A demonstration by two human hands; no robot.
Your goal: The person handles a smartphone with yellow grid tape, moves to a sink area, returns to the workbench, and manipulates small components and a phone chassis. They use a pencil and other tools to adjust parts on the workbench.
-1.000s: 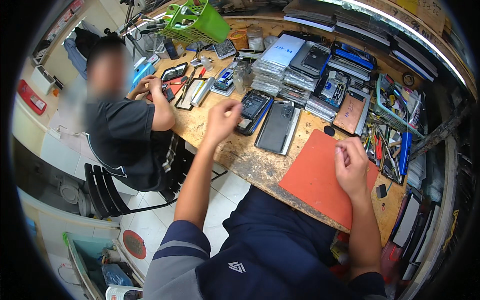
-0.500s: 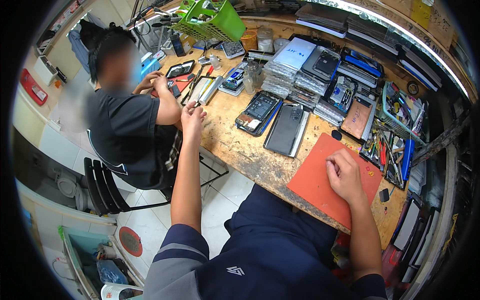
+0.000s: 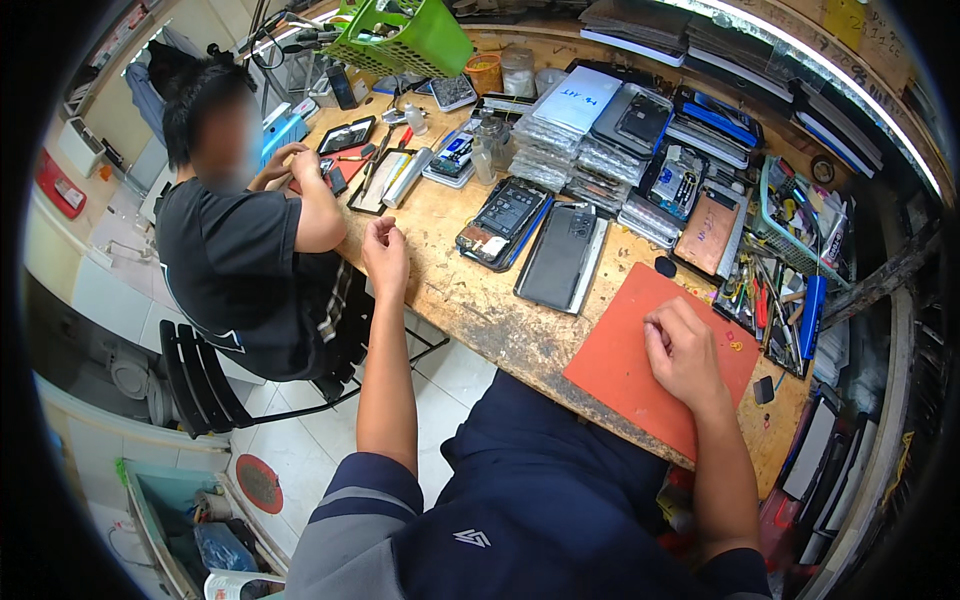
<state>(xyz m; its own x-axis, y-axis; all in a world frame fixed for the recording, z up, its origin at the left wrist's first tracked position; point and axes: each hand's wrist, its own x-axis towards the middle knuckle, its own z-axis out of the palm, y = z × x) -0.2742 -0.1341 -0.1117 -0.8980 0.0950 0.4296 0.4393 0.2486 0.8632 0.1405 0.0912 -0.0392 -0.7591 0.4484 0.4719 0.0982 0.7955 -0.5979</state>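
Observation:
My left hand (image 3: 385,258) is raised over the near edge of the wooden workbench (image 3: 440,285), fingers loosely curled in, with nothing visible in it. On an orange-red mat (image 3: 620,345) at the right rests my right hand (image 3: 685,350) in a loose fist; no object shows in it, and the undersides of its fingers are hidden. Between the hands lie an opened phone (image 3: 505,220) with its inner parts bare and a dark phone back (image 3: 562,252) with a light edge strip. A tiny yellow piece (image 3: 737,346) sits on the mat beside my right hand.
A co-worker (image 3: 235,240) sits at the left, hands over a small dark device. Stacks of wrapped phone parts (image 3: 550,150) stand at the back. A green basket (image 3: 420,45), a teal basket (image 3: 790,225) and scattered hand tools (image 3: 765,295) line the bench.
My left hand has drawn down toward me, and its spread fingers have curled in. My right hand stays on the mat. The whole view has shifted slightly.

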